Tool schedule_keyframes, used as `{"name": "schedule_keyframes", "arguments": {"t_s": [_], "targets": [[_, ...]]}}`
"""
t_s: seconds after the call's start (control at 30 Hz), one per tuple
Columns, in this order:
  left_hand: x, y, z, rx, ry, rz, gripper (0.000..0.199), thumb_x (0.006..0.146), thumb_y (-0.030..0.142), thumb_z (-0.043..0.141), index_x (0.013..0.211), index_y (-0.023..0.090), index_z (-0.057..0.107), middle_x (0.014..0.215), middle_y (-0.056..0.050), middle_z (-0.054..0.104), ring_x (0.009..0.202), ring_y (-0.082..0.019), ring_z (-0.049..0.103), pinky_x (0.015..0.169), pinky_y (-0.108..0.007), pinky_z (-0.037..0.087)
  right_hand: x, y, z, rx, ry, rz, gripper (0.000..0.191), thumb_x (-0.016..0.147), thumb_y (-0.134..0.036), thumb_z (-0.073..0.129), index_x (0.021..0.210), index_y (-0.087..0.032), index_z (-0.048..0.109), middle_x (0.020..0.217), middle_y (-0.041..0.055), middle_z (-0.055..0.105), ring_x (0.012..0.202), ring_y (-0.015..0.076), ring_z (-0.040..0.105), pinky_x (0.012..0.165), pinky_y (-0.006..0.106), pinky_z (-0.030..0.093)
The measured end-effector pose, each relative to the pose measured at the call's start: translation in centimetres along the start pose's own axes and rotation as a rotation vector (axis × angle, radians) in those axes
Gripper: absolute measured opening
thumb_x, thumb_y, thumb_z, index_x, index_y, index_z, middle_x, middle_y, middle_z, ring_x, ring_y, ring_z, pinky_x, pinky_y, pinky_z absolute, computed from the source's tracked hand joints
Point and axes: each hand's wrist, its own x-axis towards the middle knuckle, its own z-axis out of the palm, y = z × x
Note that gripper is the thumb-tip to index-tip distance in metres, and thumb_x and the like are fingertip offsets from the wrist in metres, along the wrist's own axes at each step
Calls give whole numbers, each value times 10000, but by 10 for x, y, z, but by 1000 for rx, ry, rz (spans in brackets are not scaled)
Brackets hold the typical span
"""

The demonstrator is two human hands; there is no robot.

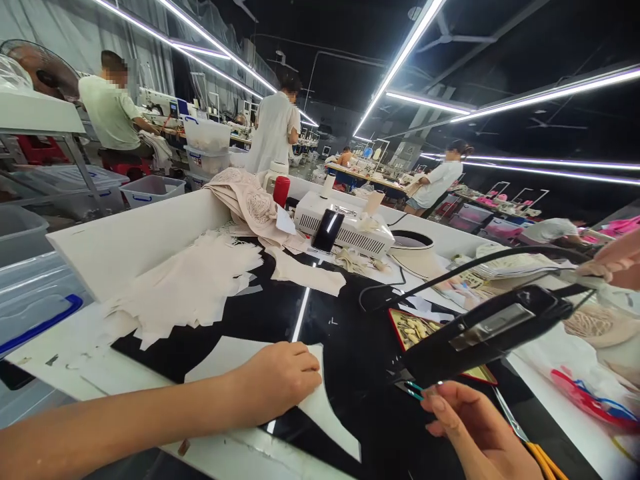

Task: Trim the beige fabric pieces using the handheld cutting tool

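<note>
My left hand point(285, 380) rests with curled fingers on a pale, curved fabric panel point(327, 420), which lies on the black table surface point(360, 393). At the lower right, my right hand point(470, 427) pinches a small teal-edged tool point(413, 390) between thumb and fingertips; its other fingers are loosely bent. Just above that hand hangs a black handheld device point(480, 333) with a metal plate and a black cable. Another hand point(617, 260) is at the right edge, by the device's strap and cable; whose it is cannot be told.
Stacked cream pieces point(185, 287) lie to the left. Behind are a phone point(328, 230), a white vented box point(345, 223) and a red spool point(281, 191). A red-rimmed tray point(395, 327) and orange-handled scissors point(540, 460) are on the right. Several people work farther back.
</note>
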Motion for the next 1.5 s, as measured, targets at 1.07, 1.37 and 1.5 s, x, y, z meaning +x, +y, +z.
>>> {"name": "schedule_keyframes", "arguments": {"t_s": [1.07,1.37,1.5], "targets": [[9,16,23,179,99,82,205,863,-51,588,876,142,657,806,-45,590,764,-195,551,692,-304,516,36,-118,135,893,0,-501,381,850,-396,776,1149,-272,574,763,-60,626,558,132,584,477,274,531],[7,15,13,60,96,36,246,956,-31,548,1024,166,678,956,-61,702,922,-201,645,869,-324,566,29,-124,136,931,-63,-501,358,860,-430,761,1138,-289,585,764,-63,616,542,133,580,468,275,521],[7,14,18,45,131,35,248,955,-42,542,1029,154,673,957,-63,706,942,-197,662,875,-312,572,25,-124,137,929,-62,-500,392,852,-417,766,1165,-289,568,766,-62,617,549,132,571,468,268,513]]}}
